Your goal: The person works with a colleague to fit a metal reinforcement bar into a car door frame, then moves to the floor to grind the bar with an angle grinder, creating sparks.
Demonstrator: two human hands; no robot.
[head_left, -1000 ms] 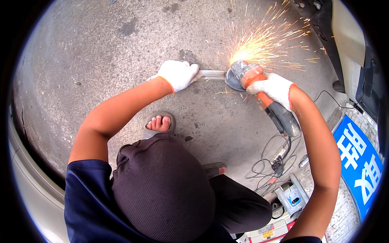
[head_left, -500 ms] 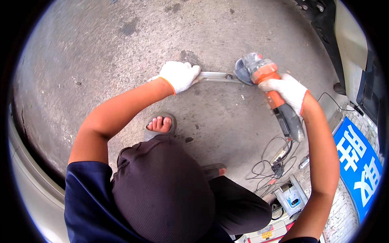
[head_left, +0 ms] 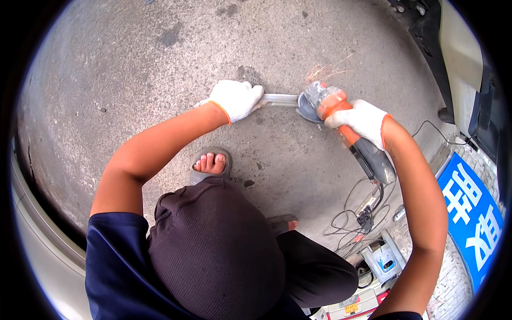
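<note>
My left hand (head_left: 236,100), in a white knit glove with an orange cuff, is closed around one end of a flat metal strip (head_left: 281,100). The strip reaches rightward over the concrete. Gloved the same way, my right hand (head_left: 362,121) grips an orange and black angle grinder (head_left: 348,133) by its body. The grinder's disc (head_left: 308,108) meets the right end of the strip and covers it. Thin orange sparks (head_left: 326,72) fly up and to the right from the grinder head.
Tangled cables and a plug (head_left: 365,210) lie on the concrete floor (head_left: 160,69) below the grinder. A metal bracket-like part (head_left: 385,260) sits near my right forearm. A blue sign (head_left: 469,213) is at the right. Vehicle panels stand at the left edge and upper right.
The grinder and my right hand have moved left along the strip, and sparks now show. My left hand and the strip have stayed in place.
</note>
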